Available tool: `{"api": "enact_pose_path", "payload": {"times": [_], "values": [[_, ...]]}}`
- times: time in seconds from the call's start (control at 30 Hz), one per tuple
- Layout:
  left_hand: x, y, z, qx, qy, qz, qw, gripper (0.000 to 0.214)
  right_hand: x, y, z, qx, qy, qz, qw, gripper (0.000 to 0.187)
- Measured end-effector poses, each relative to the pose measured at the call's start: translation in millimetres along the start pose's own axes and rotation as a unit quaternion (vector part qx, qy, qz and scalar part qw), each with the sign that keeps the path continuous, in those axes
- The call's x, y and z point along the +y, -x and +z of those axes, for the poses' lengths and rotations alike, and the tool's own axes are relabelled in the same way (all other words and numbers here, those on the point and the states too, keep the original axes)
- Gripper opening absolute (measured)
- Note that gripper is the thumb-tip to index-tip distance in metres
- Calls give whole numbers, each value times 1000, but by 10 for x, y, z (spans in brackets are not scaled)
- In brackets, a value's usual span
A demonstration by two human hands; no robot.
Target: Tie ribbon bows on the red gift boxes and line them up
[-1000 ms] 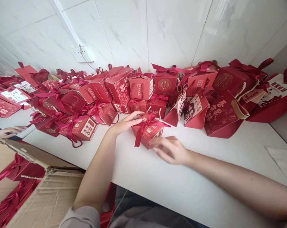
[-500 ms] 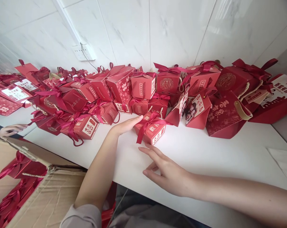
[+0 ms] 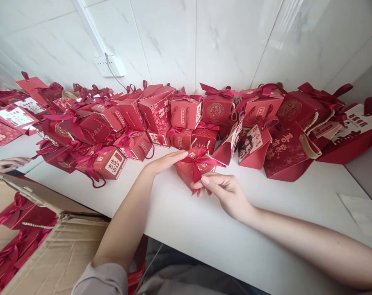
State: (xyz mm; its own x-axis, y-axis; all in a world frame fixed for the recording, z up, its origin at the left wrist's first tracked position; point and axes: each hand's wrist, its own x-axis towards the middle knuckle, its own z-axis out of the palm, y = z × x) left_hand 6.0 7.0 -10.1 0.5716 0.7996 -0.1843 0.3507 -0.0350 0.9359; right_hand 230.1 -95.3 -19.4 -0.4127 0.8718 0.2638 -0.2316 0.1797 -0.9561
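A red gift box (image 3: 187, 170) with a ribbon bow on top rests on the white table (image 3: 173, 213). Flat and stretched out, my left hand (image 3: 167, 162) lies along the box's left side with its fingertips at the upper left edge. In front of the box, my right hand (image 3: 225, 190) pinches a hanging tail of the dark red ribbon (image 3: 197, 172) between thumb and fingers. The hand hides part of the box's front. Close behind stand more red gift boxes (image 3: 181, 139), and red boxes with a printed picture (image 3: 253, 143) are to the right.
Several red gift boxes (image 3: 108, 162) are piled along the tiled wall (image 3: 164, 41). An open cardboard carton (image 3: 62, 246) at lower left holds more. Another person's hand (image 3: 10, 164) is at the far left. A white sheet (image 3: 361, 213) lies at right.
My right hand has moved up to the box and closed on the ribbon tail. The box has turned a little. My left hand stays at its side.
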Motion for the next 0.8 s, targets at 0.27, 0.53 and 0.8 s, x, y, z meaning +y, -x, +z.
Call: {"api": "enact_pose_path", "payload": {"times": [0.27,0.53,0.8], "values": [[67,64,-36,20,-31,28,999,44,62,-161,-299,-240,11,101,965,32],[138,66,40,54,-47,100,992,39,239,-99,-223,-212,159,51,963,37],[247,108,149,38,-121,80,989,56,253,-50,-176,-182,141,-2,973,33]]}}
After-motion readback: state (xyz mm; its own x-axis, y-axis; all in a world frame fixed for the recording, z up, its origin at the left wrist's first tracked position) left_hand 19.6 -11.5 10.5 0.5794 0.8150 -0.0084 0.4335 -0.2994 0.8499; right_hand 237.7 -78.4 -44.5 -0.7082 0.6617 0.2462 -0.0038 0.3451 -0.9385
